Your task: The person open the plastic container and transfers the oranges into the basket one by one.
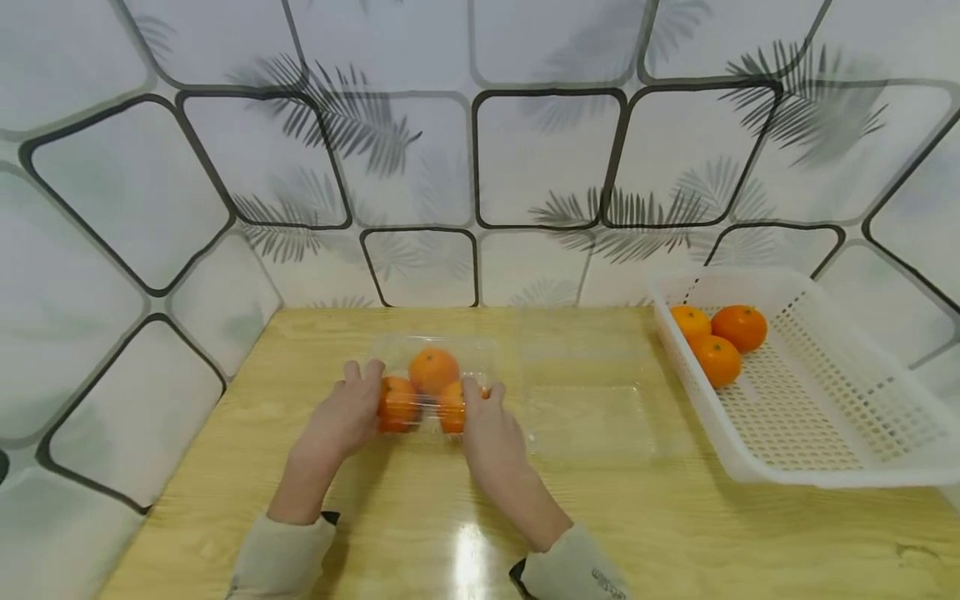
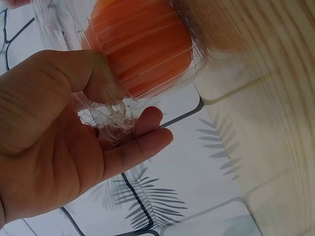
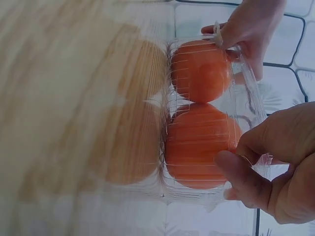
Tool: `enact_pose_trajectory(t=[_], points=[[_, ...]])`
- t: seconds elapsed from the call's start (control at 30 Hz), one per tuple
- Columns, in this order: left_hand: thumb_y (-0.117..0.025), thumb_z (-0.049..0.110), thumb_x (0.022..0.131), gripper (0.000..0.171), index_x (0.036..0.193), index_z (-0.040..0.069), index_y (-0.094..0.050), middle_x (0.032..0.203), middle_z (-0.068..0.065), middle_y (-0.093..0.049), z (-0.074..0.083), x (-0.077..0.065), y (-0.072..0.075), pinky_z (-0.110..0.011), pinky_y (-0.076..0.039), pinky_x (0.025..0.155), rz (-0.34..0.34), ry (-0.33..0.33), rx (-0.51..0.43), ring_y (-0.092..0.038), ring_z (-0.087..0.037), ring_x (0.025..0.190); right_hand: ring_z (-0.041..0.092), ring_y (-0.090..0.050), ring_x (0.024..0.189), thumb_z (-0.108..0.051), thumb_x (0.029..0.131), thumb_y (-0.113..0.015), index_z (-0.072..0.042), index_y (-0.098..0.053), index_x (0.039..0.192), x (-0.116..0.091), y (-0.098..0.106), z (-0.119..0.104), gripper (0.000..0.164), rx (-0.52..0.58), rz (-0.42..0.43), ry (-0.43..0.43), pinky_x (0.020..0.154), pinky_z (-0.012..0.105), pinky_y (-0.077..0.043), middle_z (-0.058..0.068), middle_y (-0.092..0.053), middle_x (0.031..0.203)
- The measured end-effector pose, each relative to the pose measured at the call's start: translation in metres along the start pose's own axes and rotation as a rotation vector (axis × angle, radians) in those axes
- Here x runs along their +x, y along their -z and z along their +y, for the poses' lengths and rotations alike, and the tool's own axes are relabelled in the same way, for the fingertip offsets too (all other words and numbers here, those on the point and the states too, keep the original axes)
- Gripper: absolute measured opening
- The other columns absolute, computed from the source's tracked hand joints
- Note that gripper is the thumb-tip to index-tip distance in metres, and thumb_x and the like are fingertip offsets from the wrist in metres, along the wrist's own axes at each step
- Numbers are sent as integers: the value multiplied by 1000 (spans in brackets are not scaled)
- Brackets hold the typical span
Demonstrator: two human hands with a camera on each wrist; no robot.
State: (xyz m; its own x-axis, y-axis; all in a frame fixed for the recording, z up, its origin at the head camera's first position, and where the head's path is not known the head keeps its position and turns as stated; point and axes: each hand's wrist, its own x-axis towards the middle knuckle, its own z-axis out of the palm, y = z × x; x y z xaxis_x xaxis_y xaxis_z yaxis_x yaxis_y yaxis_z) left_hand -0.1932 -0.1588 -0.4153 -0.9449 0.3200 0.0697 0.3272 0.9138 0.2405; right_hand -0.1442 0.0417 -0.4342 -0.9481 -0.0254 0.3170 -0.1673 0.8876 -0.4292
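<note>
A clear plastic fruit box [image 1: 431, 340] with mandarins [image 1: 433, 371] inside stands on the table, left of centre. My left hand [image 1: 341, 425] holds its left side. In the left wrist view, the thumb and fingers [image 2: 147, 120] pinch the crumpled plastic edge beside a mandarin [image 2: 147, 49]. On the right side, my right hand [image 1: 495, 442] grips the box's edge. The right wrist view shows its thumb and a finger pinching the clear rim close to the nearer mandarin [image 3: 197, 147]. Whether the lid is fully fastened cannot be made out.
A second clear plastic box [image 1: 588, 417] lies on the wooden table [image 1: 420, 533] to the right. Beyond it stands a white perforated basket [image 1: 802, 433] with three mandarins [image 1: 716, 360] at its left end. A patterned wall [image 1: 551, 158] borders the table's back and left.
</note>
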Motion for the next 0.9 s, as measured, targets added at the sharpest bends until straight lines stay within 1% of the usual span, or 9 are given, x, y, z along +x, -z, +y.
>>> enact_pose_trajectory(t=[0.13, 0.23, 0.43, 0.53, 0.57, 0.73, 0.77, 0.8, 0.9], points=[[-62, -10, 79, 53, 126, -1, -38, 100, -26, -41, 0, 0, -2, -43, -49, 53, -11, 0, -29, -51, -33, 66, 22, -48, 45, 13, 80, -69, -11, -48, 127, -2, 2, 2, 57, -8, -35, -3, 39, 31, -42, 23, -50, 103], [-64, -6, 80, 60, 133, -2, -37, 105, -28, -41, -3, 0, 0, -41, -48, 54, -57, 7, -89, -52, -31, 65, 23, -50, 47, 13, 83, -66, -11, -47, 130, -3, 5, 4, 56, 2, -91, -12, 40, 32, -44, 23, -50, 106], [-60, -2, 83, 77, 148, 3, -20, 120, -32, -32, -22, 1, 10, -34, -42, 55, -186, 14, -322, -45, -20, 58, 24, -54, 50, 11, 85, -66, -12, -48, 131, 0, 5, 3, 55, 17, -116, -16, 42, 33, -47, 23, -50, 108], [-58, -4, 82, 84, 152, 5, -12, 129, -35, -26, -32, 3, 13, -33, -40, 55, -218, -5, -433, -40, -19, 59, 25, -55, 51, 9, 84, -67, -12, -49, 134, 1, 7, 3, 57, 21, -115, -24, 42, 34, -47, 23, -51, 109], [-59, -3, 83, 86, 153, 6, -9, 132, -36, -25, -35, 4, 14, -33, -41, 57, -218, -14, -465, -45, -22, 65, 25, -55, 51, 8, 85, -68, -13, -49, 134, 2, 7, 3, 57, 22, -116, -27, 42, 34, -47, 24, -51, 110], [-62, 4, 90, 98, 157, 7, 9, 131, -31, -45, -48, 5, 10, -35, -47, 63, -296, -26, -619, -56, -26, 78, 23, -52, 49, 3, 86, -69, -16, -48, 137, 2, 11, 5, 59, 18, -149, -43, 40, 31, -44, 22, -51, 111], [-62, 6, 91, 98, 157, 7, 11, 129, -28, -49, -50, 4, 9, -35, -48, 65, -316, -20, -633, -58, -25, 82, 23, -52, 48, 2, 85, -70, -17, -48, 137, 1, 11, 6, 60, 18, -153, -39, 39, 30, -43, 22, -51, 111], [-60, 7, 92, 98, 156, 7, 13, 127, -26, -52, -52, 4, 8, -35, -47, 64, -337, -12, -643, -56, -23, 76, 23, -51, 48, 2, 85, -71, -16, -48, 137, 1, 11, 6, 60, 18, -153, -31, 39, 30, -42, 22, -51, 111], [-60, 10, 93, 96, 157, 6, 12, 131, -24, -53, -56, 3, 6, -36, -47, 69, -357, -2, -647, -58, -23, 83, 24, -53, 48, 1, 83, -73, -15, -48, 134, -1, 12, 7, 59, 17, -140, 3, 39, 31, -43, 22, -51, 108]])
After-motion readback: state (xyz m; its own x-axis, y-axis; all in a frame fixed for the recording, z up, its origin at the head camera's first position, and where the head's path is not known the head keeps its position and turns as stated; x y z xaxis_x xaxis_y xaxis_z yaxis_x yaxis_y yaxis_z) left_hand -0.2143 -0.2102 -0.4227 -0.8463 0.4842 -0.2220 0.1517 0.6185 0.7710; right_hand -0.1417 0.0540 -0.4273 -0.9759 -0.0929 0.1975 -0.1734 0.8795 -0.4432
